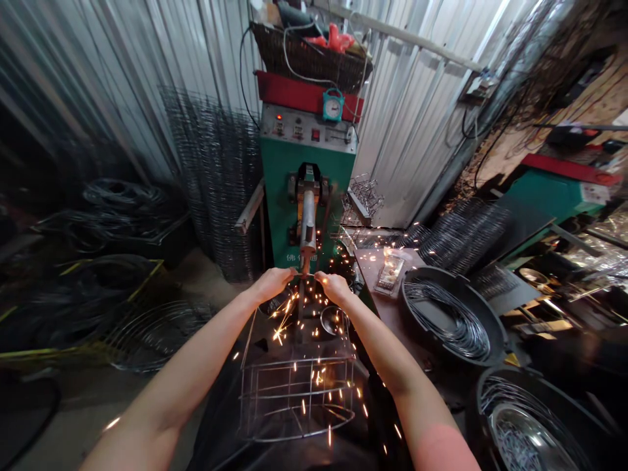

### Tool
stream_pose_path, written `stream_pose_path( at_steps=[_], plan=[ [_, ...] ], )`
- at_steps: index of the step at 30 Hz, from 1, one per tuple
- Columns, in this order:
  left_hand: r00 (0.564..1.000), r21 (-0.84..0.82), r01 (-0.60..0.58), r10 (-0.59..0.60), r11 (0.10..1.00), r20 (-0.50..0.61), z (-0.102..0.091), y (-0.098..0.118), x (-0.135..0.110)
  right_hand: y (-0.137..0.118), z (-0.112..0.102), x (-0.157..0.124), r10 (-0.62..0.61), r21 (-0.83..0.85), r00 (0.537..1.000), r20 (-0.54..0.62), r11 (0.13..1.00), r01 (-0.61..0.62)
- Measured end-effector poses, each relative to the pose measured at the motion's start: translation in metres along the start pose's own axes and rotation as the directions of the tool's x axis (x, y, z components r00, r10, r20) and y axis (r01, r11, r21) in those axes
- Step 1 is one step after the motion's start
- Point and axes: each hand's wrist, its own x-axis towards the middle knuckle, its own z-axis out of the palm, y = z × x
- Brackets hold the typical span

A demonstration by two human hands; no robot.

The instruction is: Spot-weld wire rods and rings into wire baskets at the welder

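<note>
A green spot welding machine [279, 176] stands straight ahead, and its electrode arm [307, 222] reaches toward me. My left hand [275, 284] is just left of the electrode tip, fingers pinched on the edge of a wire rack [297, 396]. On the right of the tip, my right hand [333, 288] pinches the opposite side of that edge. The rack's thin metal wires hang down toward my lap, over dark clothing. Bright sparks [282, 327] spray from the tip past both hands. The exact contact at the tip is hidden by fingers and glare.
Stacked wire grids [216, 183] lean against the corrugated wall at left, near wire coils [122, 196]. At right, a black round tray [454, 314] holds bent wire rods, and another tray [483, 412] contains a metal bowl. A wicker basket [314, 62] sits atop the machine.
</note>
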Motion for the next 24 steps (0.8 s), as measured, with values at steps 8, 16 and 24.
stream_pose_path(
  at_steps=[8, 16, 24],
  plan=[
    [0.999, 0.067, 0.048, -0.050, 0.997, 0.023, -0.0011, -0.0025, 0.0021, 0.0019, 0.0002, 0.0003, 0.035, 0.035, 0.999, 0.019, 0.999, -0.036],
    [0.996, 0.079, 0.062, -0.066, 0.995, 0.061, -0.0041, -0.0032, 0.0044, 0.0018, 0.0056, 0.0018, 0.055, 0.057, 0.998, 0.013, 0.997, -0.055],
    [0.995, 0.032, 0.063, -0.065, 0.998, 0.073, -0.0072, -0.0019, 0.0041, -0.0016, 0.0057, -0.0011, 0.068, 0.088, 0.998, 0.011, 0.994, -0.069]
  ],
)
